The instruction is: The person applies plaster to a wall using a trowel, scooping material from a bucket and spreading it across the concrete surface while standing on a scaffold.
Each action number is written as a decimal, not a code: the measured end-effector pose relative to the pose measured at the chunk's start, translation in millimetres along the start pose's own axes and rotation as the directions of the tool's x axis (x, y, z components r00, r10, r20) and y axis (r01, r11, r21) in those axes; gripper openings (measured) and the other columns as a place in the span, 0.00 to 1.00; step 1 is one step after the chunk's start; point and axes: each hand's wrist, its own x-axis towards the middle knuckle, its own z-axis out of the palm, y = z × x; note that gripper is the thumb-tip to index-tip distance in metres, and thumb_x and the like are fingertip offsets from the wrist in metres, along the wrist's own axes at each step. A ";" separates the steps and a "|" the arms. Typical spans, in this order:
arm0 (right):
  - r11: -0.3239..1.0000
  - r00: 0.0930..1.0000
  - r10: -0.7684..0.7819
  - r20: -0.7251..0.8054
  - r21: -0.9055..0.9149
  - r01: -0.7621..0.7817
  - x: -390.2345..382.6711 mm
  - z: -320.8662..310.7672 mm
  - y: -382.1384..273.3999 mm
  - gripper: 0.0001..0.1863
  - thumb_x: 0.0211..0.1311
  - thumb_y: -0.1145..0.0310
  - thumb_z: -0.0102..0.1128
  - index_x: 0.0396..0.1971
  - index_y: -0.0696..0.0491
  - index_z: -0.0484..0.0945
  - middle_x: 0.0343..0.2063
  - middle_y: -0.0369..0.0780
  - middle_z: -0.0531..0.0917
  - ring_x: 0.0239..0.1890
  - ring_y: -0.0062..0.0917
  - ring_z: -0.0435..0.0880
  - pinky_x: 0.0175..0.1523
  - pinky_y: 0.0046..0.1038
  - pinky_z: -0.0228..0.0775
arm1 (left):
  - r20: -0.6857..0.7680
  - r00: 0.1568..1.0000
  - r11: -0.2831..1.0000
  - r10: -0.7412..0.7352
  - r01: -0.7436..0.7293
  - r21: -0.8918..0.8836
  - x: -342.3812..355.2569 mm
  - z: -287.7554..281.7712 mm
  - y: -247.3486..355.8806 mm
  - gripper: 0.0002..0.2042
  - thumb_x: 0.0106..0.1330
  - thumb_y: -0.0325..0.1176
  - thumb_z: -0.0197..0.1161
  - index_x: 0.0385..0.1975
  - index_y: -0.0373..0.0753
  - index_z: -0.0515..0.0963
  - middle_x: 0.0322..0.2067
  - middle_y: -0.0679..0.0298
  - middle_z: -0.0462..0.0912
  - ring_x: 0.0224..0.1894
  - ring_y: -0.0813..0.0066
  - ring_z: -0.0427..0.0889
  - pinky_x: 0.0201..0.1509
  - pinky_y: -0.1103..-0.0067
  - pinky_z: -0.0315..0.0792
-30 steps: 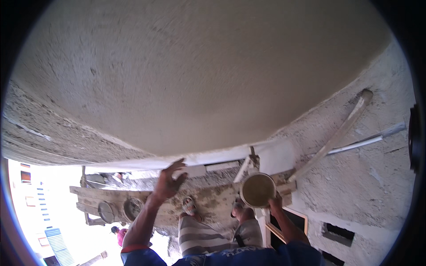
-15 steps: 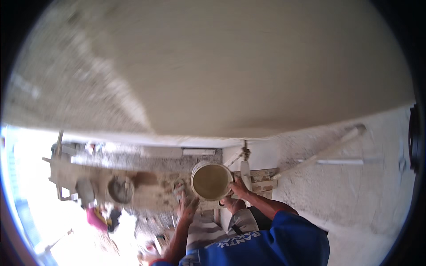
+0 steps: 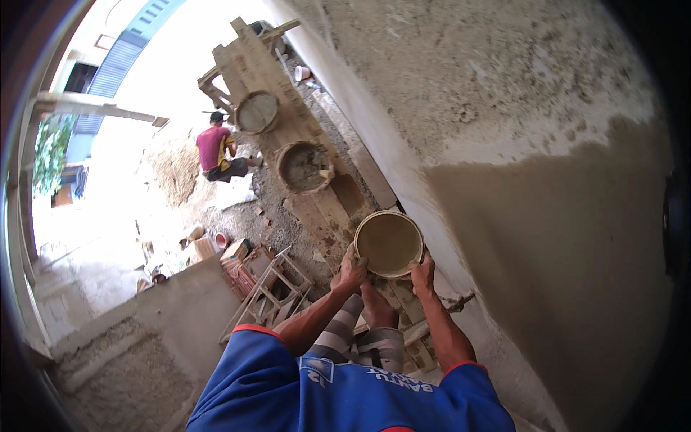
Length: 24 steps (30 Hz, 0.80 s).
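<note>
A round bucket point(image 3: 389, 212) of murky brownish liquid point(image 3: 389, 243) is in front of me, above the wooden scaffold planks. My left hand point(image 3: 350, 271) is closed on the near left of its rim. On the near right, my right hand point(image 3: 422, 274) grips the rim, with the thumb over the edge. The bucket hides some of my fingers. My bare leg shows just below it, on the planks.
Along the plank platform point(image 3: 335, 205) stand a tub of mortar point(image 3: 305, 167) and another round tub point(image 3: 258, 112). The partly plastered wall point(image 3: 547, 252) rises on the right. A person point(image 3: 214, 150) in a maroon shirt crouches below, left. A wooden frame point(image 3: 268, 295) stands near my left arm.
My left hand, earlier apart from the bucket, has come onto its rim. My right hand still grips it. The view has turned left along the platform.
</note>
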 end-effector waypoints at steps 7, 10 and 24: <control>0.981 0.980 0.046 0.191 -0.192 -0.008 47.9 79.4 -25.0 0.27 0.46 0.80 0.50 0.52 0.67 0.67 0.40 0.49 0.78 0.34 0.32 0.82 0.27 0.31 0.83 | -0.224 0.949 0.962 -0.220 0.174 -0.209 36.2 -44.8 -43.5 0.19 0.60 0.18 0.55 0.52 0.34 0.71 0.40 0.59 0.81 0.42 0.70 0.79 0.42 0.74 0.76; 0.979 0.986 -0.020 0.163 -0.197 0.052 89.9 93.4 -3.9 0.23 0.48 0.80 0.49 0.48 0.67 0.71 0.40 0.51 0.79 0.38 0.34 0.81 0.31 0.32 0.83 | -0.243 0.947 0.919 -0.211 0.107 -0.380 70.4 -51.8 -28.5 0.17 0.61 0.18 0.55 0.51 0.34 0.72 0.39 0.60 0.81 0.40 0.71 0.80 0.41 0.75 0.75; 0.945 0.967 0.240 0.086 -0.247 -0.213 103.6 266.4 -43.3 0.25 0.50 0.81 0.48 0.52 0.65 0.66 0.42 0.50 0.78 0.35 0.38 0.84 0.25 0.32 0.85 | -0.286 0.879 0.920 -0.382 0.391 -0.025 164.2 -189.8 11.4 0.16 0.58 0.29 0.58 0.47 0.35 0.75 0.41 0.45 0.82 0.48 0.46 0.80 0.49 0.65 0.73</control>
